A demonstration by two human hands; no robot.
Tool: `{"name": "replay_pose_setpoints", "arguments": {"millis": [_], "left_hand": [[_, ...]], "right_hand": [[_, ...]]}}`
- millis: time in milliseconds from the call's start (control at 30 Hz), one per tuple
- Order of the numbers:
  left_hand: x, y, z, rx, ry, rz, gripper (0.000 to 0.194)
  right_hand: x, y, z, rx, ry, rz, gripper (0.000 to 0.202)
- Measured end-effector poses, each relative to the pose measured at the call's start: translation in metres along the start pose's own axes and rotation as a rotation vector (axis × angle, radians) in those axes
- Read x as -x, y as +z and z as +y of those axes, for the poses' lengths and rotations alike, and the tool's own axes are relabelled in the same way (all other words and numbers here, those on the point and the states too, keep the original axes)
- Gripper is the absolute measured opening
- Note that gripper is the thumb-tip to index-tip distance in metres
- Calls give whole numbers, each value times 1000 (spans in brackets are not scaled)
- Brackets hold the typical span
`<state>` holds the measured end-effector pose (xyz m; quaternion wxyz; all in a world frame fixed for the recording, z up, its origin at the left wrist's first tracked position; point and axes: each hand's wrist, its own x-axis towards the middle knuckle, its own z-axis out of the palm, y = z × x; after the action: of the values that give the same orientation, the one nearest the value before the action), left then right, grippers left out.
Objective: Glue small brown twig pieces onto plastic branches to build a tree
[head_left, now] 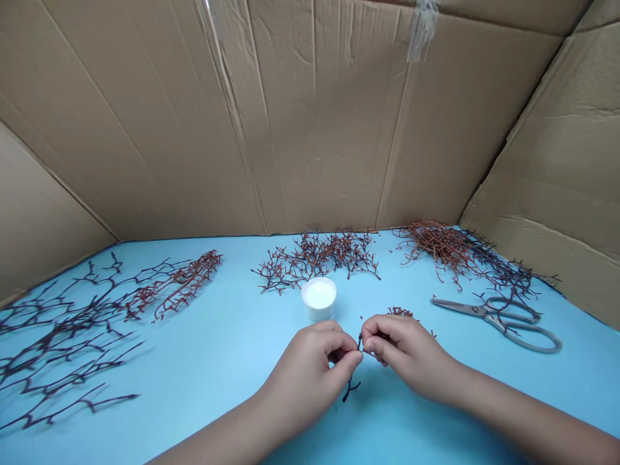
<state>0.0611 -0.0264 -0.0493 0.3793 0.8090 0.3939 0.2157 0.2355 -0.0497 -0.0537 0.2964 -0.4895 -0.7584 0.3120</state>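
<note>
Between the thumb and fingers of my left hand [310, 368] is a thin dark forked twig [349, 387], its lower fork hanging below and its tip sticking up. My right hand [411, 354] is pinched closed right beside that tip, fingertips almost meeting those of the left. Whatever lies in the right pinch is hidden by the fingers. Just beyond the hands stands a small white cup [319, 314] with white contents. A small heap of reddish-brown bits [400, 311] shows partly behind my right hand.
Grey metal scissors [484, 310] lie at the right. Dark branches [62, 332] and reddish sprigs [188, 278] spread over the left side. Short branched twigs [320, 255] lie at the back; a tangled reddish pile [438, 245] is back right. Cardboard walls [320, 142] enclose the blue table [203, 361].
</note>
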Motion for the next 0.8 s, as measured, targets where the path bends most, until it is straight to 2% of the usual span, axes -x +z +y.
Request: {"name": "replay_pose_setpoints", "arguments": {"millis": [167, 400, 633, 700, 800], "left_hand": [[1, 0, -1, -24, 3, -6, 21], [1, 0, -1, -48, 18, -3, 21], [-1, -2, 0, 27, 7, -8, 19], [-4, -3, -1, 139, -50, 2, 17], [-9, -4, -6, 458, -211, 33, 15]], "right_hand": [[-1, 4, -2, -265, 239, -43, 11], [-3, 10, -4, -556, 417, -60, 9], [-3, 12, -1, -732, 449, -53, 21], [-3, 11, 1, -733, 422, -3, 25], [-3, 12, 3, -656, 358, 115, 25]]}}
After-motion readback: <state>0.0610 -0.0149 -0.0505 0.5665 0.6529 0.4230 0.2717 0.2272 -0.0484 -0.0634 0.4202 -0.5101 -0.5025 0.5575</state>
